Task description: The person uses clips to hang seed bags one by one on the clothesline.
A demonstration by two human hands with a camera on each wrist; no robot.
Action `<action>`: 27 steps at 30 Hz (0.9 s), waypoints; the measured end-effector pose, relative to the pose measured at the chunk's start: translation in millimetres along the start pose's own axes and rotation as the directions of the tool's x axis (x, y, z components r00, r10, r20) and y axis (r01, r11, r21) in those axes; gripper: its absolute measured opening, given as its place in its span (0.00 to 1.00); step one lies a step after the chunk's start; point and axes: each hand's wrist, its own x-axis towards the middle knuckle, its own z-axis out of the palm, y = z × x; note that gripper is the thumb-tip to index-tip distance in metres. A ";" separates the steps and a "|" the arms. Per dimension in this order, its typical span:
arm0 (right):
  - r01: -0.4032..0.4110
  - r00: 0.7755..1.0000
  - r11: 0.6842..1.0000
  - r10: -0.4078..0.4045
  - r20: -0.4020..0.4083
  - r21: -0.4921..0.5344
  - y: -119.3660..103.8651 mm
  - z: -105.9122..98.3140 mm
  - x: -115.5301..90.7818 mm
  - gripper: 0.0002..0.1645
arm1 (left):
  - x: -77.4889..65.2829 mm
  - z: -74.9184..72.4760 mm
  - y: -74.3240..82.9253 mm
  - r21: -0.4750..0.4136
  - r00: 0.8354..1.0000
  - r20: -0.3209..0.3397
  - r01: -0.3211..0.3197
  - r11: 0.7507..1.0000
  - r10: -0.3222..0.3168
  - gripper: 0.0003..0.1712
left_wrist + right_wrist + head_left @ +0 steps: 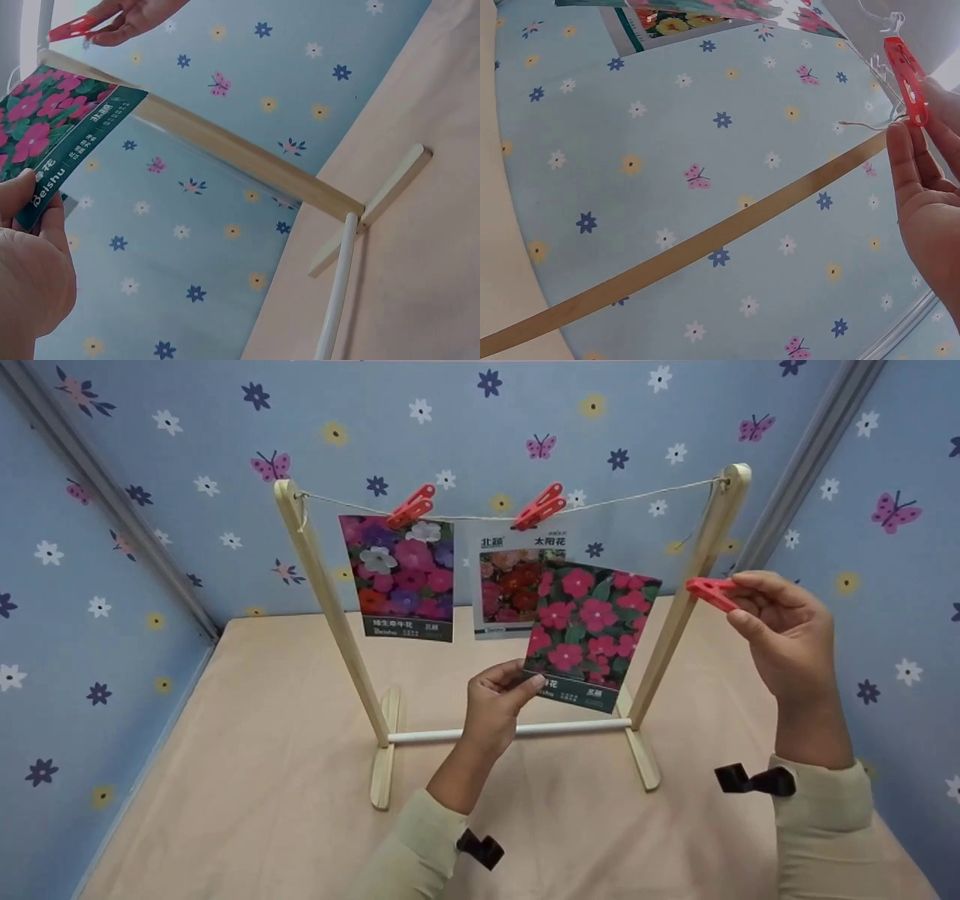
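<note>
In the head view my left hand (495,705) pinches the lower left corner of a seed packet (592,622) with pink flowers. The packet tilts in front of the rack, its top edge below the string (637,497). To the right of the right post, my right hand (791,634) pinches a red clothespin (712,592) between thumb and fingers. One red clothespin (411,506) holds a mixed-flower packet (409,577) on the string. Another clothespin (540,507) holds a white-bordered packet (510,585), which the pink-flower packet partly covers.
The string runs between two wooden posts, the left post (330,615) and the right post (682,600). A white crossbar (577,727) joins them low down. The rack's feet (382,765) stand on a pale cloth surface (262,810). Flower-patterned walls (465,450) enclose it.
</note>
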 end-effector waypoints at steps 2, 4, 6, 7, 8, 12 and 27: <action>0.002 1.000 0.999 -0.002 0.011 -0.035 -4.4 1.8 4.9 0.20 | 1.9 4.9 -1.8 -0.031 1.000 0.009 0.010 0.999 -0.010 0.13; 0.007 1.000 0.997 -0.006 0.018 -0.080 -8.9 3.0 9.3 0.20 | 4.2 9.4 -3.2 -0.050 1.000 0.012 0.013 0.999 -0.013 0.13; 0.021 1.000 0.990 -0.018 0.025 -0.136 -13.7 4.1 13.7 0.19 | 7.0 13.3 -3.9 -0.052 1.000 0.010 0.009 0.999 -0.008 0.13; 0.032 0.999 0.985 -0.027 0.027 -0.169 -16.3 5.1 16.1 0.19 | 8.4 15.2 -4.2 -0.048 1.000 0.007 0.005 0.999 -0.004 0.12; 0.042 0.999 0.979 -0.037 0.028 -0.199 -18.7 6.3 18.7 0.18 | 9.7 17.1 -4.2 -0.041 1.000 0.000 0.000 0.999 0.000 0.12; 0.081 0.996 0.952 -0.070 0.047 -0.294 -30.0 15.3 30.1 0.16 | 15.9 24.6 -3.9 -0.018 0.999 -0.038 -0.016 1.000 0.016 0.10; 0.346 0.938 0.478 -0.153 0.312 -0.807 -56.4 36.0 85.9 0.09 | 33.2 49.6 -12.9 0.011 0.983 -0.181 0.024 1.000 -0.021 0.09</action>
